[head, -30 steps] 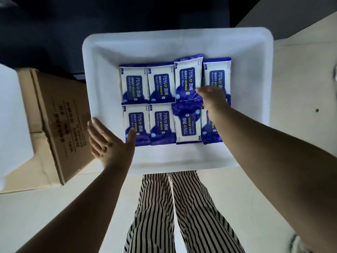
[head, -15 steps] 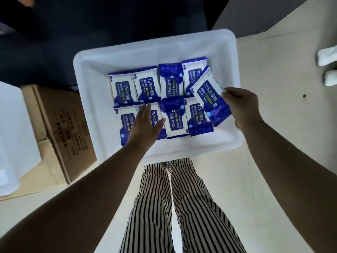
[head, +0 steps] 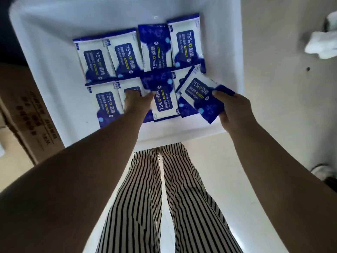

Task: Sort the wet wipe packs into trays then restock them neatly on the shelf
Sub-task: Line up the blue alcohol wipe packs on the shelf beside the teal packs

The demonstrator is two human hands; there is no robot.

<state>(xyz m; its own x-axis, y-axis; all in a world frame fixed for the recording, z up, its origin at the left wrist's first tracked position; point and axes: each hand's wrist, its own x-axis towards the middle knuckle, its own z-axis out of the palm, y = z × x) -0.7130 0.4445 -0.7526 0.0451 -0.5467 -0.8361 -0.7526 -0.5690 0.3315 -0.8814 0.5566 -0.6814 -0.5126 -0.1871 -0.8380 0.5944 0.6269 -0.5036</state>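
Observation:
A white tray (head: 45, 57) lies on the floor in front of me with several blue-and-white wet wipe packs in two rows. My right hand (head: 235, 112) grips one wet wipe pack (head: 198, 94), tilted, lifted over the tray's near right corner. My left hand (head: 135, 102) rests on the near row, its fingers lying on a pack (head: 127, 88) and its thumb touching the neighbouring pack (head: 165, 102). The far row's packs (head: 124, 55) lie flat side by side.
A brown cardboard box (head: 27, 114) stands on the floor left of the tray. White shoes (head: 321, 42) of another person show at the right edge. My striped trousers (head: 164, 198) are below the tray. Pale floor stretches to the right.
My right hand has drawn the lifted pack nearer and lower over the tray's near right. My left hand stays on the near row. The camera has moved closer to the tray.

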